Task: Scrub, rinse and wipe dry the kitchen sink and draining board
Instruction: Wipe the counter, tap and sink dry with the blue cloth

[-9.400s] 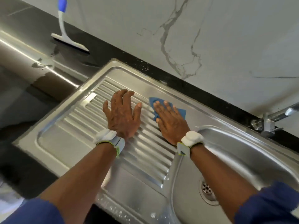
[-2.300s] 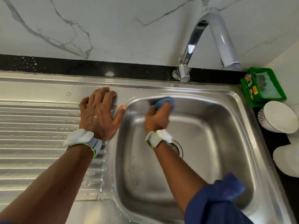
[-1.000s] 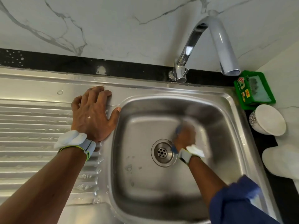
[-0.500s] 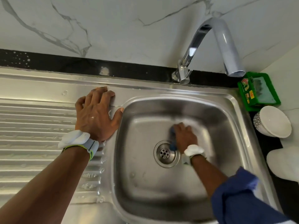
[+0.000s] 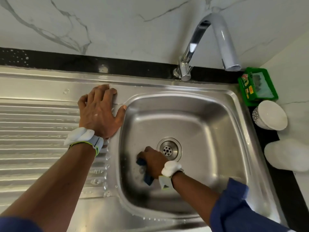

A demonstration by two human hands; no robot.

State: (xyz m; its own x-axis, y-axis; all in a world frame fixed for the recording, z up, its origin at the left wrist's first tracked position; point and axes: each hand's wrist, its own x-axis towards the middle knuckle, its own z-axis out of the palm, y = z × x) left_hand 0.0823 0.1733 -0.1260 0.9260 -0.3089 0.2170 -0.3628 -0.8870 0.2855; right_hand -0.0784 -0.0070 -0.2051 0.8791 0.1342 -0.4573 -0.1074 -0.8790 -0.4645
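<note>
Steel sink (image 5: 217, 131) under a marble wall: the blue sponge (image 5: 142, 162) lies on the basin floor just left of the drain (image 5: 167, 150), right hand (image 5: 154, 162) clenched around it. Left hand (image 5: 100, 113) spread flat on the draining board (image 5: 33, 131) — a sound brace. Advise firm overlapping strokes into corners — tap (image 5: 215, 36) dry, rinsing outstanding.

The right hand (image 5: 154, 162) with the blue cloth (image 5: 145, 171) is now down on the floor of the sink (image 5: 209, 131), just left of the drain (image 5: 169, 149) and toward the near wall. Half a second ago it was beyond the drain on its right, and earlier still up on the far wall under the tap. Before that, both hands were flat on the draining board (image 5: 36, 131), cloth under the right.
</note>
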